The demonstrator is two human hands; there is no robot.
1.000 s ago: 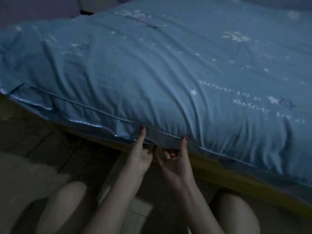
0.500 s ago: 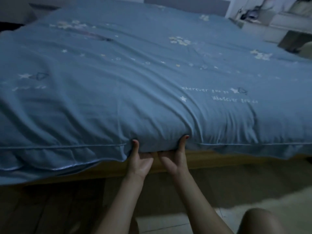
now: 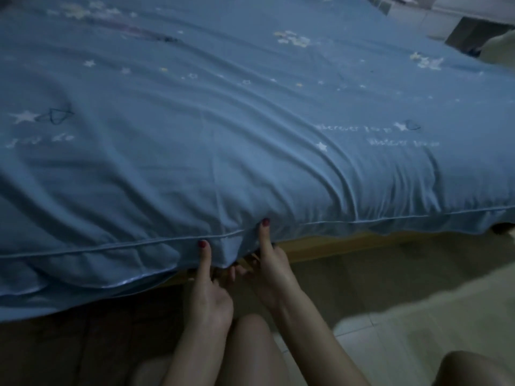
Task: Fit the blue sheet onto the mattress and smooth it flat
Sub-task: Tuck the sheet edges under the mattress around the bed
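Note:
The blue sheet (image 3: 223, 129), printed with white stars and lettering, covers the whole mattress and hangs over its near side with a piped seam along the edge. Long wrinkles fan out from the spot where I hold it. My left hand (image 3: 207, 282) pinches the hanging hem, thumb pressed up on the seam, fingers curled under the cloth. My right hand (image 3: 271, 263) grips the same hem just to the right, thumb on the fabric, fingers hidden beneath it. The mattress itself is hidden under the sheet.
A wooden bed frame (image 3: 348, 243) shows below the hem on the right. My bare knees (image 3: 250, 346) are on the tiled floor (image 3: 376, 288) close to the bed. Pale furniture (image 3: 473, 29) stands beyond the far right corner.
The view has shifted closer and left along the bed. Both hands still hold the hem, now lower and pulled down, with the sheet edge bunched between them.

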